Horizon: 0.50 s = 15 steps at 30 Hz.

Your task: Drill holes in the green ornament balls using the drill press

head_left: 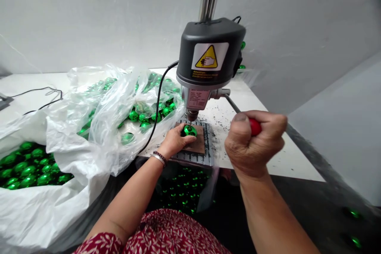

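Note:
My left hand (175, 141) grips a shiny green ball ornament (190, 130) between thumb and fingers, on a brown board (199, 143) lying on the drill press base (210, 154). Directly over the ball is the drill chuck (192, 115), its thin bit down at the ball's top; whether the bit has gone in I cannot tell. Closed in a fist, my right hand (256, 143) holds the red knob (255, 127) of the feed lever (232, 103). The lever comes out of the right side of the dark grey drill press (210, 55).
Clear plastic bags (110, 107) of green balls lie on the white table (297, 162). A white sack (74, 206) of more balls stands at the left. A black cable (157, 107) hangs beside the press. Dark shavings surround the base. More balls show below the table edge and on the floor.

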Motion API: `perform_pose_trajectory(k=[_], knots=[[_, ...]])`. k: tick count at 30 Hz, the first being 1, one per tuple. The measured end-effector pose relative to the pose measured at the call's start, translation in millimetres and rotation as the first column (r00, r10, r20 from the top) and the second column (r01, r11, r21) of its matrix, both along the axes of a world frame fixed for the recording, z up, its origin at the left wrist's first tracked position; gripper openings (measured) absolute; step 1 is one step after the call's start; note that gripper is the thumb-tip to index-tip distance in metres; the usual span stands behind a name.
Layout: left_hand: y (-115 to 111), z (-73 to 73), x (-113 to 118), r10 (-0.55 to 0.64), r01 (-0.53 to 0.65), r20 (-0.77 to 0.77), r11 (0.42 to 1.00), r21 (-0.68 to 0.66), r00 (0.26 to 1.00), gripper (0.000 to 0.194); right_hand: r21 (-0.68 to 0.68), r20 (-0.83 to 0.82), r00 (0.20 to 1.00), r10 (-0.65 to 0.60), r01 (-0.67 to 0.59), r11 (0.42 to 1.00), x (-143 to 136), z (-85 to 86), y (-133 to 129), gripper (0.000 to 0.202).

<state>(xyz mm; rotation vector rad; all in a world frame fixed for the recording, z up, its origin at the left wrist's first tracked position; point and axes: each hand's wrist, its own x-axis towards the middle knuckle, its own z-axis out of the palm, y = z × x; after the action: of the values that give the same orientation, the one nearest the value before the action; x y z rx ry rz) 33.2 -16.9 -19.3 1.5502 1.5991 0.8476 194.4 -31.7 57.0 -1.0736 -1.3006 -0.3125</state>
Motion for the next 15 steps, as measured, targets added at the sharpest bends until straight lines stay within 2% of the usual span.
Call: perform_pose_trajectory(k=[5,8,10,12,15], knots=[[0,-1.1,-1,0.021,-0.021,0.0,1.0,-0.003,1.0,0.052,0.105,0.06,0.995,0.082,-0.088,0.991,0,-13.6,-1,0.005],[2,-3.1,-1,0.013,-0.013,0.006,1.0,0.01,1.0,0.053,0.134,0.08,0.991,0.103,-0.113,0.985,1,-9.9,0,0.006],[3,-4.2,0,0.0,0.0,-0.017,1.0,0.003,1.0,0.05,0.137,0.064,0.994,0.084,-0.092,0.986,1,4.2,5,0.011],[1,-4.2,0,-0.005,0.005,-0.034,1.0,0.009,0.999,0.043,0.105,0.04,0.997,0.07,-0.074,0.992,1,25.4,13,0.017],[-7,-1.0,-3,-0.017,0.018,-0.009,0.998,0.054,1.0,0.038,-0.043,0.001,0.997,0.08,-0.08,0.996,1,56.7,25,0.022]])
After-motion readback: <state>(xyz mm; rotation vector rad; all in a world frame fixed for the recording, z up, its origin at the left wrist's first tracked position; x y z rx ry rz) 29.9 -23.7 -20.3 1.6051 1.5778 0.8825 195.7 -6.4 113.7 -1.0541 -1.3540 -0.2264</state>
